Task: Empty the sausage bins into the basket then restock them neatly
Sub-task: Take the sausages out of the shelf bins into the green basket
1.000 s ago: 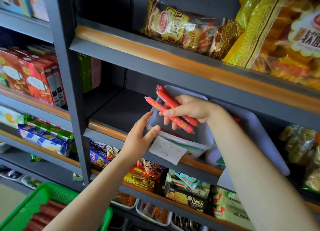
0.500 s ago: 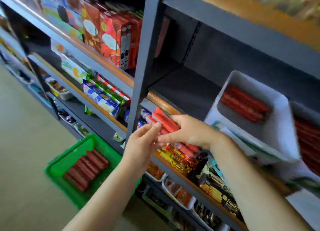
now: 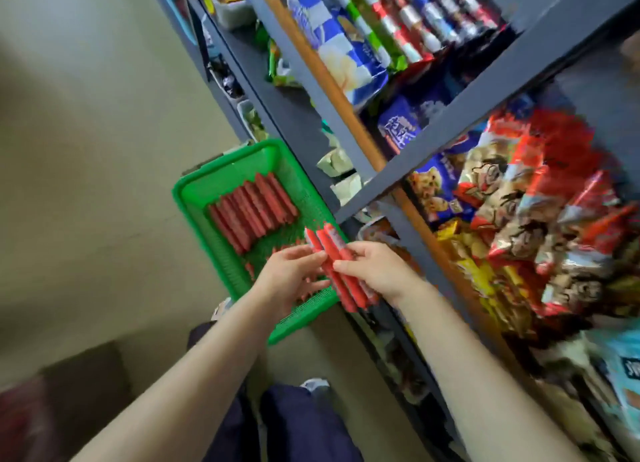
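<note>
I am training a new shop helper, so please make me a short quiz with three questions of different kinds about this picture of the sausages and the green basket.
1. True or false: the green basket on the floor already has a row of sausages in it.
2. Multiple choice: the bundle of sausages is gripped by A) the right hand, with the left hand touching it, B) the left hand alone, C) no hand.
3. Fill in: the bundle is held over the basket's ____ edge, the one nearest the shelves.

Key: 1 true; 2 A; 3 right.
</note>
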The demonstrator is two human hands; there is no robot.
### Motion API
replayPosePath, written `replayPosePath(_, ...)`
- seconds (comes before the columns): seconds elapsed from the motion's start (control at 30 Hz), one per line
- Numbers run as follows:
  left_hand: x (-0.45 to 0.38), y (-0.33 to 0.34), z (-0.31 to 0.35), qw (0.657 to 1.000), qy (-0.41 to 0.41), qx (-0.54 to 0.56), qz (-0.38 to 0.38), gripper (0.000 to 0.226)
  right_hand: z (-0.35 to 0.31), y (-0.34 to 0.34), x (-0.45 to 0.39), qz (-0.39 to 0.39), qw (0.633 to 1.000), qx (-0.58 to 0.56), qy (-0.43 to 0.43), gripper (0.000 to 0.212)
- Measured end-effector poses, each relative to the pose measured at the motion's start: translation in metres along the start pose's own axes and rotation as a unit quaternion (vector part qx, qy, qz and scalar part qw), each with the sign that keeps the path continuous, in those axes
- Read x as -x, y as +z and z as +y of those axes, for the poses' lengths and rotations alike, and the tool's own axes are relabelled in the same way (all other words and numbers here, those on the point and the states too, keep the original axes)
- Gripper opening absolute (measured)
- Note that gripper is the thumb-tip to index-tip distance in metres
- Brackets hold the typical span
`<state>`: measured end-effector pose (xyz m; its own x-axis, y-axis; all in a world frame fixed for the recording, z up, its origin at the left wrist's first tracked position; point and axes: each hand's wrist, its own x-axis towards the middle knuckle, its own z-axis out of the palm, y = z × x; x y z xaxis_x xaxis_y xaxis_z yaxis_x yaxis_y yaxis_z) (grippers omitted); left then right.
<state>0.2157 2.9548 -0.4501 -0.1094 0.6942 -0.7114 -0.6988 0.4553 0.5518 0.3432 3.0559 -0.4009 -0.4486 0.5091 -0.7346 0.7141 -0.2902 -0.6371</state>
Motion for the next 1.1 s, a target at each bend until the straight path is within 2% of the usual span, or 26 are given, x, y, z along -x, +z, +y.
replayPosePath(0.13, -0.056, -0.055, -0.058, 0.995, -0.07, -0.041, 0.063, 0.011, 0.081, 0.056, -0.079, -0.022, 0.997, -0.002, 0.073, 0.02)
replayPosePath(0.27, -0.1, -0.079, -0.087, 0.989, -0.102, -0.07, 0.081, 0.025, 0.124, 0.089, -0.131, 0.01, 0.992, -0.025, 0.119, 0.034)
replayPosePath(0.33, -0.115, -0.084, -0.091, 0.989, -0.1, -0.063, 0.087, 0.033, 0.138, 0.097, -0.151, 0.036, 0.99, -0.047, 0.125, 0.031)
replayPosePath(0.4, -0.124, -0.085, -0.097, 0.989, -0.102, -0.042, 0.097, 0.042, 0.14, 0.101, -0.164, 0.064, 0.988, -0.07, 0.119, 0.032)
replayPosePath(0.53, -0.124, -0.091, -0.113, 0.987, -0.129, -0.003, 0.097, 0.049, 0.132, 0.103, -0.165, 0.076, 0.985, -0.079, 0.132, 0.062)
replayPosePath(0.73, -0.117, -0.095, -0.116, 0.985, -0.148, -0.045, 0.08, 0.055, 0.131, 0.091, -0.152, 0.088, 0.986, -0.06, 0.129, 0.049)
replayPosePath(0.93, -0.095, -0.08, -0.09, 0.985, -0.109, -0.115, 0.073, 0.031, 0.105, 0.068, -0.117, 0.109, 0.986, -0.073, 0.102, 0.015)
replayPosePath(1.0, -0.074, -0.059, -0.067, 0.985, -0.067, -0.147, 0.064, 0.029, 0.08, 0.054, -0.089, 0.123, 0.986, -0.088, 0.064, 0.017)
replayPosePath(1.1, -0.034, -0.015, -0.018, 0.979, 0.038, -0.198, 0.031, 0.024, 0.034, 0.025, -0.024, 0.168, 0.98, -0.103, -0.035, 0.02)
